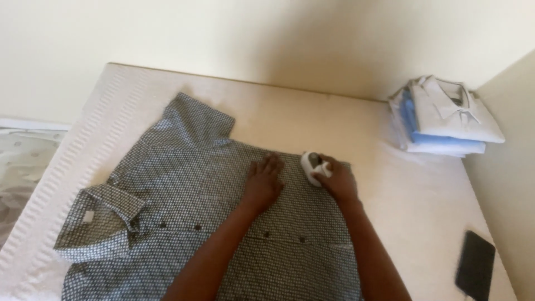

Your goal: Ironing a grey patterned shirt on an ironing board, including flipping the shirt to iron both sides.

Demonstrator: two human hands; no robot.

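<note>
- So the shirt [184,212] is a grey short-sleeved one with a tiny white pattern, spread flat on a cream mattress [390,195], and it takes up most of the left and middle of the bed.
- Its collar [106,214] points left, one sleeve [195,120] sticks out toward the far wall, and a row of dark buttons runs across near the bottom of the view.
- Left hand [263,181] lies palm down on the shirt, fingers relaxed and stretched out flat, holding nothing, just pressing the fabric.
- Right hand [337,178] is just beside it, fingers curled around a small white gadget [312,165] with a dark spot on top. Can't tell exactly what it is, it's kind of blurry.
- The gadget sits on the shirt right by its far right edge, between the two hands.
- Back right corner of the mattress has a stack [446,120] of folded shirts, whites with a blue one in the middle, well apart from the hands.
- A dark phone [475,266] lies flat by the right edge of the mattress, next to the wall.
- Some pale bedding [22,161] shows off to the left, lower than the mattress.
</note>
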